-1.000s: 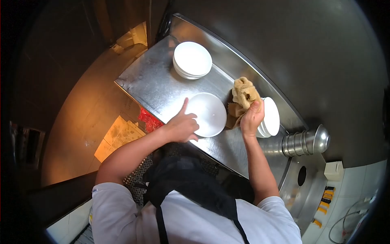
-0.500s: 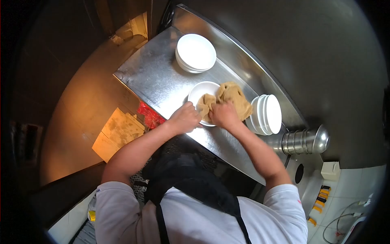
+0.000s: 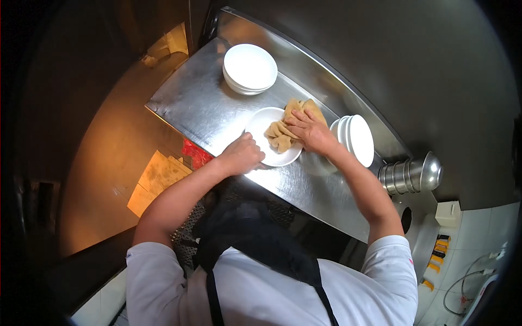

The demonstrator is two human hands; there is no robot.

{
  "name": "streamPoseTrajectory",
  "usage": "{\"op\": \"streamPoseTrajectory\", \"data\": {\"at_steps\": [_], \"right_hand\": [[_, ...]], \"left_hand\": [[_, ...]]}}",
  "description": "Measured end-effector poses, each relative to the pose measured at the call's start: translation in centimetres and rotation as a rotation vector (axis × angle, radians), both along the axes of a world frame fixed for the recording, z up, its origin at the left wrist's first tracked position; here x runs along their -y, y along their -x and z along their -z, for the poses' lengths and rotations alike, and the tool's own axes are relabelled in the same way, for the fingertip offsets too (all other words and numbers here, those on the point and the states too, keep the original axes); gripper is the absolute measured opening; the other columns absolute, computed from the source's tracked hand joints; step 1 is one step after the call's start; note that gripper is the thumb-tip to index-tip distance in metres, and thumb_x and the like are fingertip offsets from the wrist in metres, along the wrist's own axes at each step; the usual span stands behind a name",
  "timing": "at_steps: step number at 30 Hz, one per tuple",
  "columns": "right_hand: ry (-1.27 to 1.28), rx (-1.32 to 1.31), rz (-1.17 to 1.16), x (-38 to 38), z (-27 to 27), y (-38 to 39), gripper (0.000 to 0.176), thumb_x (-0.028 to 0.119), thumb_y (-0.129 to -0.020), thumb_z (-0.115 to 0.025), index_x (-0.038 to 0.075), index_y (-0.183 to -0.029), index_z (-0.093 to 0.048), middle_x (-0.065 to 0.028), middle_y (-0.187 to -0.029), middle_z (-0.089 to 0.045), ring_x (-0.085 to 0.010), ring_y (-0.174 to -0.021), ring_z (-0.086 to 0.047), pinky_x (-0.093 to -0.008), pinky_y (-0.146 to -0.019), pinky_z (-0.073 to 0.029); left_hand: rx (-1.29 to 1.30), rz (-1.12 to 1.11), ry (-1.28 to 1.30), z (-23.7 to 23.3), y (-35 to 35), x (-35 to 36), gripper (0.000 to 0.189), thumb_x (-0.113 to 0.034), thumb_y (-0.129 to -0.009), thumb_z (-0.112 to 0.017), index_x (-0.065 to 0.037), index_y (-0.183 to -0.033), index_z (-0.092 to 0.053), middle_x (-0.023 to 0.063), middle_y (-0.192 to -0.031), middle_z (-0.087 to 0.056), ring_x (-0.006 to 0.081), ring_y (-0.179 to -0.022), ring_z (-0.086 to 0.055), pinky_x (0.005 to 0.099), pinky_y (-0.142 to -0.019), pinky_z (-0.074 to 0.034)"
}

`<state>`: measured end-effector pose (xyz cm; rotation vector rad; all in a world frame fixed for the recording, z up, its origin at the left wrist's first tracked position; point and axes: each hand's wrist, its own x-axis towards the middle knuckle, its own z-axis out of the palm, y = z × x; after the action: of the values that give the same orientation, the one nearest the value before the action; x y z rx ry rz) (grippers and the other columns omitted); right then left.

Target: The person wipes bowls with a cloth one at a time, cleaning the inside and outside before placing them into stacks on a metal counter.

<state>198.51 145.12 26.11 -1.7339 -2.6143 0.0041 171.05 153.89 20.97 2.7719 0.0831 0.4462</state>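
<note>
A white plate (image 3: 261, 124) lies flat on the steel counter (image 3: 201, 106) in front of me. My left hand (image 3: 241, 155) grips the plate's near rim. My right hand (image 3: 310, 132) presses a tan cloth (image 3: 288, 126) onto the plate's far right side; part of the cloth hangs over the rim toward the wall.
A stack of white bowls (image 3: 249, 68) stands at the far left of the counter. Several white plates (image 3: 356, 140) lean on edge to the right of my right hand. Nested metal bowls (image 3: 413, 176) lie further right. The counter's left edge drops to the floor.
My right hand brought the cloth down from beside the leaning plates onto the flat plate and now rubs it toward the far right rim. My left hand stays on the near rim.
</note>
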Motion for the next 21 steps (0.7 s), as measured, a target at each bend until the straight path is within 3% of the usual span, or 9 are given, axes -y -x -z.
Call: {"op": "streamPoseTrajectory", "data": {"at_steps": [4,6,8,13,14,16,18,19,21], "right_hand": [[-0.237,-0.764,0.554,5.4,6.1,5.0,0.043,0.009,-0.089,-0.065,0.005,-0.131,-0.061,-0.0175,-0.145,-0.052,-0.0347,-0.141,-0.043,-0.0498,-0.116,-0.032],[-0.327,-0.583,0.661,7.3,6.3,10.0,0.037,0.011,-0.092,-0.063,0.004,-0.128,-0.062,-0.0206,-0.141,-0.053,-0.0390,-0.129,-0.048,-0.0480,-0.110,-0.036],[-0.327,-0.578,0.622,8.1,5.5,12.4,0.035,0.012,-0.090,-0.065,0.005,-0.125,-0.065,-0.0166,-0.134,-0.056,-0.0363,-0.111,-0.051,-0.0449,-0.101,-0.037],[-0.260,-0.549,0.502,6.6,5.2,7.4,0.034,0.014,-0.085,-0.068,0.006,-0.118,-0.068,-0.0179,-0.135,-0.055,-0.0417,-0.114,-0.053,-0.0475,-0.098,-0.042],[-0.175,-0.516,0.575,5.4,4.7,6.2,0.035,0.011,-0.084,-0.067,0.007,-0.119,-0.069,-0.0215,-0.141,-0.051,-0.0444,-0.120,-0.052,-0.0487,-0.103,-0.043],[-0.216,-0.462,0.684,2.9,3.6,5.2,0.032,0.007,-0.083,-0.066,0.006,-0.114,-0.073,-0.0250,-0.145,-0.046,-0.0451,-0.127,-0.049,-0.0467,-0.109,-0.041],[-0.207,-0.496,0.650,1.8,1.9,5.3,0.028,0.005,-0.082,-0.067,0.006,-0.110,-0.075,-0.0259,-0.146,-0.045,-0.0438,-0.131,-0.048,-0.0449,-0.110,-0.041],[-0.205,-0.506,0.625,1.2,0.9,5.0,0.027,0.004,-0.082,-0.067,0.007,-0.108,-0.076,-0.0263,-0.146,-0.044,-0.0431,-0.132,-0.047,-0.0439,-0.110,-0.041],[-0.290,-0.424,0.486,1.5,0.0,4.4,0.025,0.005,-0.082,-0.069,0.008,-0.106,-0.076,-0.0251,-0.146,-0.045,-0.0420,-0.131,-0.049,-0.0436,-0.109,-0.042]], "left_hand": [[0.142,-0.069,-0.037,1.2,0.0,0.4,0.024,-0.028,-0.073,-0.080,-0.009,-0.068,-0.066,0.0047,-0.066,-0.064,0.0227,-0.072,-0.064,0.0364,-0.083,-0.043],[0.188,-0.121,-0.062,1.6,-0.5,1.3,0.024,-0.029,-0.074,-0.079,-0.009,-0.069,-0.066,0.0055,-0.066,-0.064,0.0229,-0.072,-0.064,0.0369,-0.081,-0.043],[0.206,-0.165,-0.092,1.7,-0.9,2.0,0.024,-0.029,-0.075,-0.078,-0.009,-0.069,-0.066,0.0062,-0.067,-0.064,0.0233,-0.071,-0.064,0.0375,-0.078,-0.043],[0.217,-0.215,-0.067,1.4,-1.7,4.7,0.026,-0.030,-0.078,-0.077,-0.010,-0.066,-0.065,0.0071,-0.067,-0.064,0.0228,-0.067,-0.063,0.0388,-0.071,-0.040],[0.219,-0.229,-0.053,1.6,-2.0,5.3,0.027,-0.031,-0.078,-0.077,-0.010,-0.066,-0.065,0.0071,-0.067,-0.064,0.0226,-0.067,-0.063,0.0387,-0.071,-0.040],[0.099,-0.192,-0.001,1.4,-2.1,5.9,0.025,-0.031,-0.078,-0.078,-0.009,-0.080,-0.068,0.0079,-0.071,-0.067,0.0249,-0.072,-0.064,0.0388,-0.075,-0.042],[0.014,-0.160,0.038,0.2,-2.0,5.8,0.027,-0.030,-0.078,-0.079,-0.008,-0.089,-0.069,0.0089,-0.076,-0.069,0.0261,-0.078,-0.065,0.0397,-0.079,-0.043],[0.081,-0.105,0.168,-0.3,-1.4,5.3,0.031,-0.028,-0.078,-0.080,-0.007,-0.098,-0.069,0.0097,-0.087,-0.071,0.0267,-0.088,-0.066,0.0440,-0.095,-0.044],[0.128,-0.107,-0.043,-0.2,0.2,1.9,0.027,-0.027,-0.080,-0.076,-0.007,-0.097,-0.070,0.0090,-0.087,-0.070,0.0266,-0.092,-0.066,0.0455,-0.104,-0.040]]}}
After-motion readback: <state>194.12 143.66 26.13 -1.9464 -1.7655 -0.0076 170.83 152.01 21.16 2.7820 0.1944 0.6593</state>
